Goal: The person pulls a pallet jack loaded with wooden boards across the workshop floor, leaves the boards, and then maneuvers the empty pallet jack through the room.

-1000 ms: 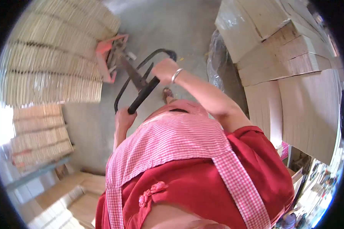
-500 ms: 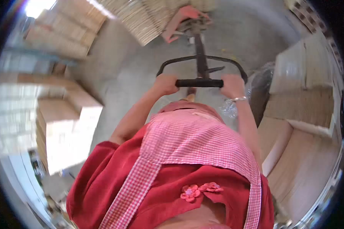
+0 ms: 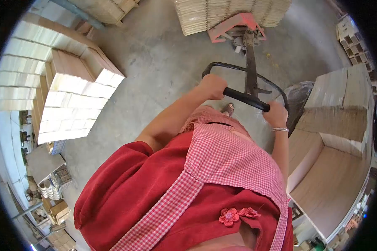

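Observation:
My left hand point(image 3: 214, 86) is wrapped around the left end of the black crossbar of a pallet jack handle point(image 3: 245, 98). At the bar's right end, my right hand point(image 3: 276, 113) grips it too, with a silver bangle at the wrist. A dark shaft point(image 3: 251, 62) runs from the handle to the red body of the pallet jack point(image 3: 234, 24). Behind that red body stands a stack of pale boards point(image 3: 192, 16); the forks are hidden from view. The handle is tilted towards my body, and the crossbar slants down to the right.
Stacks of pale wooden panels point(image 3: 67, 98) stand on the left. More wrapped stacks point(image 3: 335, 108) rise close on the right, beside dark plastic wrapping point(image 3: 299, 98). Hollow blocks point(image 3: 356, 42) are piled at the far right. Grey concrete floor point(image 3: 155, 62) lies between the stacks.
The view has swung, so the pallet jack and its board stack appear further right. The crossbar has gone from level to slanting. Both hands keep hold of it.

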A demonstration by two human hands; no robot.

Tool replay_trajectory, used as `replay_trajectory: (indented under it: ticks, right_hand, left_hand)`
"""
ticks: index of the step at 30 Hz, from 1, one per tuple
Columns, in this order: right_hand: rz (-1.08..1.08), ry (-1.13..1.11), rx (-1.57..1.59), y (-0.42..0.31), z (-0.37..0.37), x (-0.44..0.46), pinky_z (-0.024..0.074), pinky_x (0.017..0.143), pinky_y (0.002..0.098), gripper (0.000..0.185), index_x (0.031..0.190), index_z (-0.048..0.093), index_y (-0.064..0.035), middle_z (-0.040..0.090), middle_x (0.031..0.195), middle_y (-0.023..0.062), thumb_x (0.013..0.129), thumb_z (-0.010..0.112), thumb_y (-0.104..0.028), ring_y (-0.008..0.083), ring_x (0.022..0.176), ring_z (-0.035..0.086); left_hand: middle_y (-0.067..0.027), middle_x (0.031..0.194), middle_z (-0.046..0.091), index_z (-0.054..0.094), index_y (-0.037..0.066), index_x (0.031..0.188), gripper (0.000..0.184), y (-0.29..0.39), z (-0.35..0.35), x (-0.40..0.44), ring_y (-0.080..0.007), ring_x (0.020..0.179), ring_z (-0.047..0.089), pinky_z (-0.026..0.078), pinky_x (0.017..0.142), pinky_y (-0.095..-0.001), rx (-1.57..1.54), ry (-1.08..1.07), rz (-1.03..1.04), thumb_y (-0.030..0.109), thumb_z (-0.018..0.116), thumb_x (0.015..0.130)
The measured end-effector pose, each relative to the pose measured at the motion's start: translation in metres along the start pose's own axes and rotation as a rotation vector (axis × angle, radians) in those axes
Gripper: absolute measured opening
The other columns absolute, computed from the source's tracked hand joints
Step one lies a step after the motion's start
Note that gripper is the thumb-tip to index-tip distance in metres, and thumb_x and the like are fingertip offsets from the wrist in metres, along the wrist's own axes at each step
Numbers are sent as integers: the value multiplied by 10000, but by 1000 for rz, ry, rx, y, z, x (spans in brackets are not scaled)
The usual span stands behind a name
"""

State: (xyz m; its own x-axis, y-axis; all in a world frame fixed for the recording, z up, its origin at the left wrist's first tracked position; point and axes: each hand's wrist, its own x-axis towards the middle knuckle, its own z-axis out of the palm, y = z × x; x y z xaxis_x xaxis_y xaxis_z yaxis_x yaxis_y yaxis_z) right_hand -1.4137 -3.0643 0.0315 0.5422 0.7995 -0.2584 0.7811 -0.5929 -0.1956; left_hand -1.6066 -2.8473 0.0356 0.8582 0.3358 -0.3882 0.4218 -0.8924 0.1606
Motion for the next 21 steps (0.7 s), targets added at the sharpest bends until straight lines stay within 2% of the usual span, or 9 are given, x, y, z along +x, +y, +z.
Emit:
replay_trajectory:
  ticks: [2,6,8,15,17,21]
  right_hand:
    - [-50,88,-7,15,3,2,544,735,457,209,854,736,-132,692,838,163,694,679,-253,358,808,673]
    - [-24,62,-58,33,0,-6,544,739,462,211,858,735,-136,691,822,159,695,671,-256,357,809,674]
    - [-14,22,-26,28,2,-4,546,740,460,206,844,727,-132,691,820,156,695,660,-257,355,816,673]
    - [-45,74,0,1,23,-2,546,720,452,180,806,713,-117,687,798,161,684,648,-232,342,798,679]
    - [-44,84,6,-13,25,-3,544,715,448,175,796,712,-112,688,800,162,681,646,-227,334,794,680]
    - [-78,155,0,-40,29,4,540,703,433,152,763,708,-102,689,784,148,676,639,-205,314,767,682]
  left_hand:
    - [-150,806,696,719,101,808,191,7,2,4,-341,808,681,529,767,-436,12,35,29,233,650,688]
    - [-148,825,700,722,100,833,209,28,5,12,-338,829,681,526,779,-434,30,31,62,246,658,697]
    - [-161,818,695,715,88,825,185,26,2,6,-329,820,687,539,730,-445,-27,110,56,177,676,667]
    - [-163,801,691,709,95,797,207,-13,29,6,-339,809,685,536,732,-449,12,113,43,247,717,657]
    - [-171,766,669,684,92,765,230,-26,30,-1,-372,776,659,516,704,-480,-6,118,27,300,659,670]
    - [-170,744,661,682,97,752,209,-55,19,-9,-383,757,648,512,704,-482,-13,115,67,279,656,653]
